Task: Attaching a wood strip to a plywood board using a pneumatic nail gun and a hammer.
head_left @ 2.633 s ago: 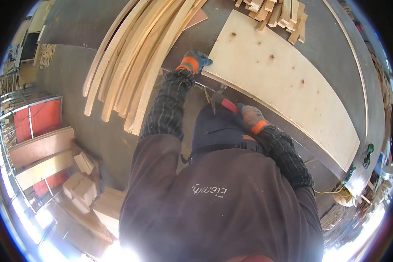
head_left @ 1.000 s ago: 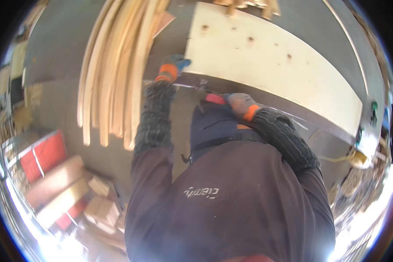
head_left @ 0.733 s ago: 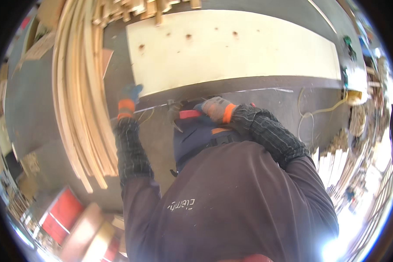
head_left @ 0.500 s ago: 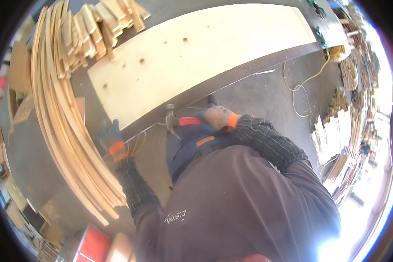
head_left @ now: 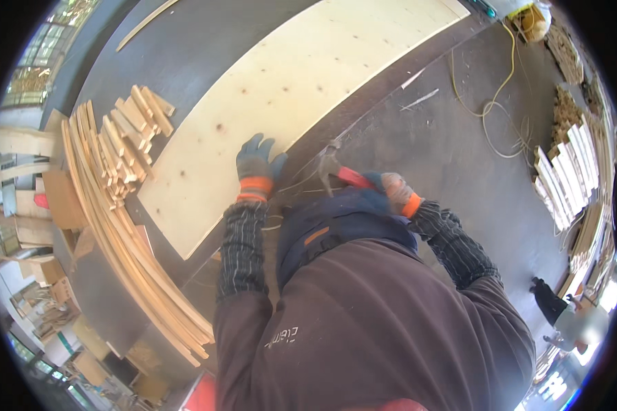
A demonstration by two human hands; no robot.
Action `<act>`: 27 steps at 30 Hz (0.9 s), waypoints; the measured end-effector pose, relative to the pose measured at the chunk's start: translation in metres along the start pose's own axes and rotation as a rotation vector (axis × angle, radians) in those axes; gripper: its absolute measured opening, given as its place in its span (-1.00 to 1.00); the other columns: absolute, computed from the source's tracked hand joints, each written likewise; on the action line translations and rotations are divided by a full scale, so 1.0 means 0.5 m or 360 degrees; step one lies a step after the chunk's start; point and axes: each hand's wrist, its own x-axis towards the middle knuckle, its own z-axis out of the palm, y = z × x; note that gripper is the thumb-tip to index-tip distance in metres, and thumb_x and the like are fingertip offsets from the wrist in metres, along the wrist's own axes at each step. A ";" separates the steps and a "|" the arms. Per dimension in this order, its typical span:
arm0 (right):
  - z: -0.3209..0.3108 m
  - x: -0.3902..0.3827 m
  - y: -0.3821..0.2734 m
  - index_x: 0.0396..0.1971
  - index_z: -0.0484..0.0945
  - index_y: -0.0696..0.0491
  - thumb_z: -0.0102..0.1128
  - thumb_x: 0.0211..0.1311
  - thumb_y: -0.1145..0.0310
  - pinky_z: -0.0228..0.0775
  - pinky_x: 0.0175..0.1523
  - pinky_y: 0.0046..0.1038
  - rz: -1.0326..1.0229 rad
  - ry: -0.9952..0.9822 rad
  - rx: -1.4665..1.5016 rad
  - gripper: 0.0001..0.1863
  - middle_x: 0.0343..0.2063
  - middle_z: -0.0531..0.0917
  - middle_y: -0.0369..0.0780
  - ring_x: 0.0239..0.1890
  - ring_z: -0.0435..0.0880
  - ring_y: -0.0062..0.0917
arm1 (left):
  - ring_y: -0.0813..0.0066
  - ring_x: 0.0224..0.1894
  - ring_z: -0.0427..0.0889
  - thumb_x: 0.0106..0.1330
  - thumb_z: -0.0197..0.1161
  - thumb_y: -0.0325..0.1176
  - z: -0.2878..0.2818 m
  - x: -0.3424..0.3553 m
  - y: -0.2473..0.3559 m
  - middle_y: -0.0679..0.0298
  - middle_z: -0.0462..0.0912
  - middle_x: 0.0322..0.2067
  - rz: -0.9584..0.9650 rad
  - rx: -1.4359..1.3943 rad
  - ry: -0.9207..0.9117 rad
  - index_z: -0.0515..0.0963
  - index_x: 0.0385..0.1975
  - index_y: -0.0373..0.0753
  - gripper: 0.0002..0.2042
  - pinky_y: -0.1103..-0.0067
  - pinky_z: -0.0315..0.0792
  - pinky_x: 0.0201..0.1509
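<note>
the pale panel (head_left: 253, 103) lies flat on the dark desk (head_left: 185, 58), its long side following the desk's near edge, presumably for easy reach. the left hand (head_left: 257, 164) is over that side, its grip wide, fingers spread and clasping nothing; the flat pose suggests steadying, though the pressure cannot be told. the right hand's (head_left: 394, 192) grip is closed around the red handle of the hammer (head_left: 353, 178), leaving the head free near the desk's near edge. curved strips (head_left: 127, 246) lie alongside one another toward the desk's left end, probably because their bends match.
</note>
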 end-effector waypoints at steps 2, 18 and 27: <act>-0.052 -0.058 0.089 0.13 0.61 0.13 0.30 0.37 0.25 0.58 -0.03 -0.25 0.0077 0.0180 0.0016 -0.59 -0.20 0.76 0.07 -0.16 0.76 -0.11 | 0.04 0.10 0.61 0.12 0.51 -0.02 0.034 0.057 0.031 0.12 0.65 0.08 0.0042 0.0109 -0.0167 0.70 -0.08 -0.16 -0.56 0.18 0.49 0.17; -0.184 -0.437 0.324 -0.04 0.59 0.09 0.22 0.42 0.21 0.32 -0.59 -0.51 0.1510 0.1341 0.1125 -0.72 -0.56 0.55 -0.35 -0.68 0.48 -0.65 | 0.00 -0.13 0.67 -0.02 0.58 -0.12 0.057 0.143 0.087 0.06 0.65 -0.15 0.0080 0.0361 -0.0508 0.67 -0.23 -0.26 -0.56 0.22 0.59 -0.09; -0.381 -0.321 0.333 0.02 0.61 0.10 0.27 0.40 0.19 0.31 -0.57 -0.54 0.1490 0.1295 0.0936 -0.66 -0.54 0.54 -0.38 -0.65 0.48 -0.68 | -0.04 0.11 0.60 0.11 0.55 -0.12 0.144 0.286 0.228 0.01 0.62 0.07 0.0161 0.0129 -0.0165 0.67 -0.13 -0.22 -0.59 0.13 0.51 0.13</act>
